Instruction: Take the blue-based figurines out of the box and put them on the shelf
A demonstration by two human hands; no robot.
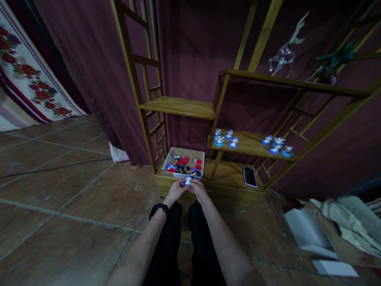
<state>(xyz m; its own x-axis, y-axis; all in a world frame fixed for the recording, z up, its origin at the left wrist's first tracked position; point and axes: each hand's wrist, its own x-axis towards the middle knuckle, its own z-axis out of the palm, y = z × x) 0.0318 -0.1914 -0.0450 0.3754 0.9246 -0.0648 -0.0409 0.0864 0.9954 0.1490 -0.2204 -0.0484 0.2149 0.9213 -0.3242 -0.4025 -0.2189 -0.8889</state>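
A small purple-and-white figurine [187, 180] on a round base is held upright between my two hands, just in front of the shelf's low base. My left hand [177, 187] grips it from the left, and my right hand [196, 186] closes on its right side. Right behind them, a shallow cardboard box [203, 159] holds several more figurines and loose red, black and purple discs. On the middle shelf board [247, 142] stand two groups of small figurines: one group [233, 142] at the left and another [274, 148] at the right.
A phone [250, 176] lies on the lowest board, right of the box. A clear glass deer [284, 59] and a dark green ornament [333, 63] stand on the upper shelf. White boxes [309, 230] and cloth [348, 222] lie on the floor at right. A cable [59, 168] crosses the tiles at left.
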